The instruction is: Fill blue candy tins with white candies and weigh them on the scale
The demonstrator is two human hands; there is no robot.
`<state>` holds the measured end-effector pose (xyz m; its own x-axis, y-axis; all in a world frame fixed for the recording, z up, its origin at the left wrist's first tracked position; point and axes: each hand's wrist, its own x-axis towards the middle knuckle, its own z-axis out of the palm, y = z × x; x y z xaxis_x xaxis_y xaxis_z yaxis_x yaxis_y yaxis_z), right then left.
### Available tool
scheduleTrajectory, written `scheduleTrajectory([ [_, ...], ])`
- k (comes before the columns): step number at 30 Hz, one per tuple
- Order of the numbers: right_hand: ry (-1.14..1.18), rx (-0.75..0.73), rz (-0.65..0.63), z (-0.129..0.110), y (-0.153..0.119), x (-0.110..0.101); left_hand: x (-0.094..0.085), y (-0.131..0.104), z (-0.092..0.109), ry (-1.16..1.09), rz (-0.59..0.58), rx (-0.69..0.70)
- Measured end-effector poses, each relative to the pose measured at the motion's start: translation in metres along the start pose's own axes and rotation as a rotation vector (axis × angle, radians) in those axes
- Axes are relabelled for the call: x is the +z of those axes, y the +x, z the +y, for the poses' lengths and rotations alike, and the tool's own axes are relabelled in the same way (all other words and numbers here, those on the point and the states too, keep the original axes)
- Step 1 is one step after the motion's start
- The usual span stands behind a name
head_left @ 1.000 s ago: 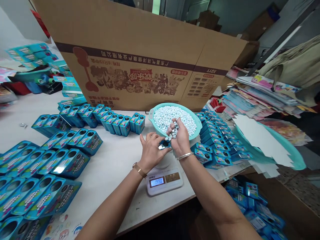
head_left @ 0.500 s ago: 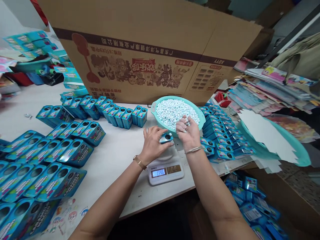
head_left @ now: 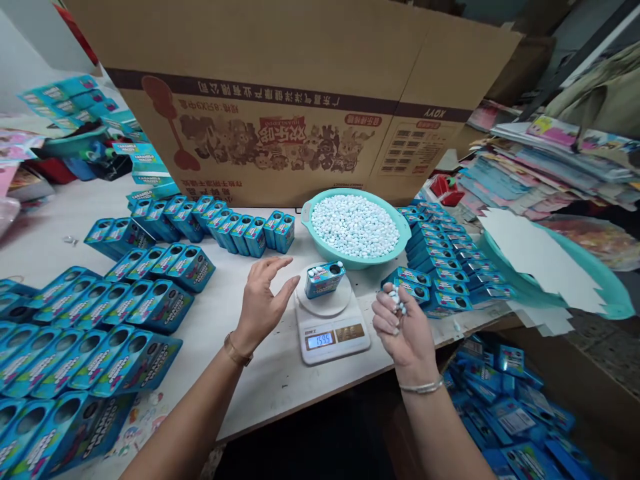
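A white digital scale [head_left: 335, 333] with a lit display bears a blue printed box [head_left: 324, 281]; small pale candies show at the box's top. Left of the scale, my left hand [head_left: 263, 297] is open, thumb and fingers apart, touching nothing. My right hand [head_left: 404, 323], to the right of the scale, is palm up with its fingers curled round several pale blue and white candies [head_left: 399, 300]. Behind the scale stands a turquoise basin [head_left: 345, 259] full of the same candies [head_left: 353, 225].
Rows of blue boxes [head_left: 113, 333] cover the table's left. More stand at the right [head_left: 435, 263], beside a turquoise tray [head_left: 600, 287] with white card. A large cardboard carton [head_left: 300, 87] rises behind. Loose blue boxes [head_left: 515, 413] lie below the right edge.
My left hand has let go of the box and moved left. My right hand has come from over the basin down and to the right, still holding candies. The box now rests on the scale.
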<state>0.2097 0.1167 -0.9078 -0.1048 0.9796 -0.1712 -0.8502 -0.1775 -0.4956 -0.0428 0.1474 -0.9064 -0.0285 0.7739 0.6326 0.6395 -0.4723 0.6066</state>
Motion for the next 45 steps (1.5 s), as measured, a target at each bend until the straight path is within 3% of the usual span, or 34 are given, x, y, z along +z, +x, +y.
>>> scheduleTrajectory([
  [6, -0.017, -0.009, 0.008, 0.017, -0.018, -0.023, 0.001, 0.014, 0.013, 0.059, -0.095, 0.085],
  [17, -0.04, -0.072, 0.139, 0.013, -0.008, -0.026, 0.003, 0.03, 0.022, 0.231, -0.25, 0.152],
  [20, -0.143, -0.063, 0.143, 0.02, -0.003, -0.03, 0.008, 0.034, 0.027, 0.25, -0.29, 0.169],
  [24, -0.357, 0.024, 0.056, 0.027, 0.006, -0.037, 0.022, 0.044, 0.037, 0.276, -0.37, 0.232],
  [27, -0.418, 0.04, -0.011, 0.015, 0.006, -0.053, 0.035, 0.054, 0.043, 0.341, -0.466, 0.302],
  [29, -0.432, -0.025, -0.024, -0.002, -0.003, -0.072, 0.042, 0.06, 0.045, 0.402, -0.511, 0.351],
  [32, -0.363, -0.205, 0.085, -0.027, -0.024, -0.107, 0.052, 0.066, 0.042, 0.468, -0.54, 0.415],
  [36, -0.217, -0.295, 0.284, -0.04, -0.04, -0.144, 0.06, 0.069, 0.039, 0.483, -0.519, 0.503],
  [39, -0.167, -0.255, 0.319, -0.037, -0.037, -0.153, 0.058, 0.072, 0.04, 0.445, -0.446, 0.527],
  [42, -0.155, -0.258, 0.285, -0.035, -0.034, -0.153, 0.043, 0.076, 0.043, 0.341, -0.227, 0.34],
  [45, -0.284, -0.335, 0.38, -0.037, -0.034, -0.155, 0.023, 0.077, 0.043, 0.246, -0.1, 0.053],
])
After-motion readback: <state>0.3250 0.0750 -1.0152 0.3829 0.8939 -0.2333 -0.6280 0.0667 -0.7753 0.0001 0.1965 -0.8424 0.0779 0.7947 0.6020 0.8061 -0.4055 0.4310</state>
